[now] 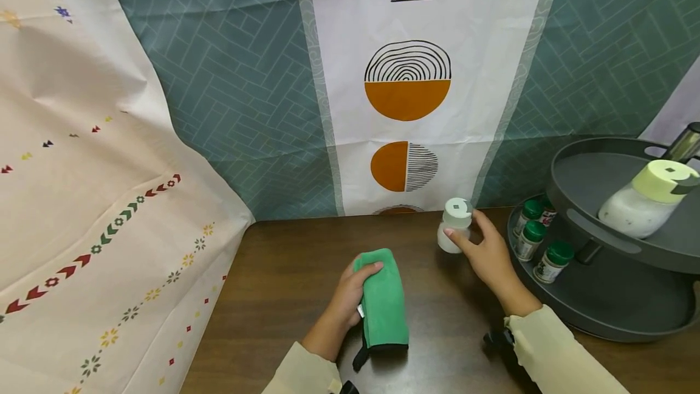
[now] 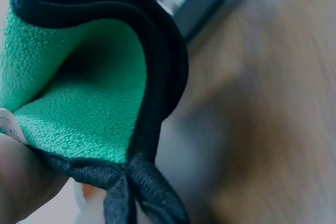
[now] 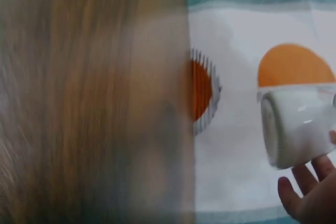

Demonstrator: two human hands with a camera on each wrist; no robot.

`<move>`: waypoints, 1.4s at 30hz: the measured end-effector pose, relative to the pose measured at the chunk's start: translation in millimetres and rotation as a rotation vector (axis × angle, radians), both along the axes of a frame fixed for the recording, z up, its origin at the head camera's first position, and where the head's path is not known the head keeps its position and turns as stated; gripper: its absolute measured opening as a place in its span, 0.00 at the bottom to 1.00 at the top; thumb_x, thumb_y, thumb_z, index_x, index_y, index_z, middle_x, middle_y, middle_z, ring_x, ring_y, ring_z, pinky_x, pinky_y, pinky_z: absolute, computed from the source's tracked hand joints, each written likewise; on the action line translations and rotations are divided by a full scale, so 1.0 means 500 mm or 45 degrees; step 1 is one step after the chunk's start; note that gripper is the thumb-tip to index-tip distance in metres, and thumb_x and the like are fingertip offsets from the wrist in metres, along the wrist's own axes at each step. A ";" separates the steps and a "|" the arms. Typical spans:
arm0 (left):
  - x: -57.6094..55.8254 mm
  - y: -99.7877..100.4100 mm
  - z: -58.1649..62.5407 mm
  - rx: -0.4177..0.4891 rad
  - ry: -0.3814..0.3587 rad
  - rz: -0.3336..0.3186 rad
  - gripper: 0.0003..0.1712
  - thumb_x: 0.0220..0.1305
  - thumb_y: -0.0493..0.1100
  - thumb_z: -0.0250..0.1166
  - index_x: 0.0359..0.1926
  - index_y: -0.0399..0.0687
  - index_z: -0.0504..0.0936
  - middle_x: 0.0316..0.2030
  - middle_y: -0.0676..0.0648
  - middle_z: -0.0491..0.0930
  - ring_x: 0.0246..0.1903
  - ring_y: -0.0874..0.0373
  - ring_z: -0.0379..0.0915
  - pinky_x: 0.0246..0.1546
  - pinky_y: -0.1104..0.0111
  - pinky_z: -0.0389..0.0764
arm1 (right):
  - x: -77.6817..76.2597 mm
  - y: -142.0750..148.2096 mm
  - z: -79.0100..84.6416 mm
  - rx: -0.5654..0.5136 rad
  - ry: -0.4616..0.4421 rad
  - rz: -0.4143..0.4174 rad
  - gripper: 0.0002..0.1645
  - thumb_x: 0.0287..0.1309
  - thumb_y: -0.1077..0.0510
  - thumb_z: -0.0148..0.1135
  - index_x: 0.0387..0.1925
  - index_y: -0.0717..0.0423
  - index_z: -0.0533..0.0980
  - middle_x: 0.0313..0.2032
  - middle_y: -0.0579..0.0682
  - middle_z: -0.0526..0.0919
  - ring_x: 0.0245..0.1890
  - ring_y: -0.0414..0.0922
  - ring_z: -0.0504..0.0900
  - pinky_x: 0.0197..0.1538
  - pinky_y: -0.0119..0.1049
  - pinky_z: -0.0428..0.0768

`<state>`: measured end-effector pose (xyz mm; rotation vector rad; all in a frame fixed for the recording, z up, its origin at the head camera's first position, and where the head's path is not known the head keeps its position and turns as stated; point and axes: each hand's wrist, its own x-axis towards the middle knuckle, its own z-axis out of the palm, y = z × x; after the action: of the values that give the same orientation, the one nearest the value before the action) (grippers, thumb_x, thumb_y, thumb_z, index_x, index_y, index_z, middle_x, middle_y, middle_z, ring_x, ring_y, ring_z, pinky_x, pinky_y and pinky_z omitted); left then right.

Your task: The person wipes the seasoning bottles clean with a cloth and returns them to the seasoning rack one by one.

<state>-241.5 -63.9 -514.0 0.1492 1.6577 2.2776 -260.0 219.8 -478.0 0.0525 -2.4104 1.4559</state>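
Observation:
My left hand grips a folded green cloth with black edging and a small white tag. In the left wrist view the folds of the cloth fill much of the picture, and a black loop hangs from its corner. Toward the back of the table, my right hand holds a small jar with white contents and a pale lid, thumb on one side and fingers on the other. The right wrist view shows the jar and its base, raised above the tabletop, with fingertips against its side.
A dark two-tier round rack stands on the right of the brown wooden table. Several green-capped spice bottles sit on its lower tier. A larger white jar leans on the upper tier. Patterned cloth hangs behind.

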 end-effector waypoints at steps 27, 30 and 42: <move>0.058 0.004 0.195 -0.623 0.636 0.061 0.16 0.58 0.43 0.75 0.47 0.60 0.84 0.46 0.55 0.81 0.43 0.58 0.78 0.44 0.65 0.81 | 0.129 -0.075 0.038 0.416 0.498 0.205 0.47 0.41 0.59 0.83 0.66 0.42 0.75 0.51 0.47 0.74 0.46 0.37 0.74 0.42 0.36 0.77; 0.063 0.009 0.192 -0.749 0.741 0.084 0.14 0.59 0.41 0.74 0.45 0.60 0.85 0.42 0.58 0.80 0.41 0.61 0.77 0.42 0.68 0.80 | 0.125 -0.076 0.029 0.470 0.509 0.190 0.46 0.41 0.58 0.83 0.65 0.41 0.76 0.50 0.48 0.74 0.44 0.38 0.74 0.40 0.38 0.77; 0.067 0.022 0.184 -0.779 0.813 -0.031 0.13 0.61 0.42 0.73 0.46 0.57 0.84 0.41 0.57 0.79 0.40 0.62 0.77 0.42 0.70 0.80 | 0.118 -0.083 0.007 0.643 0.461 0.243 0.46 0.42 0.52 0.84 0.66 0.37 0.75 0.51 0.49 0.74 0.46 0.46 0.77 0.41 0.43 0.79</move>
<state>-208.2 -52.8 -422.1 0.8001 2.5578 1.6782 -201.1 178.4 -474.5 0.6184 -2.4392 0.7776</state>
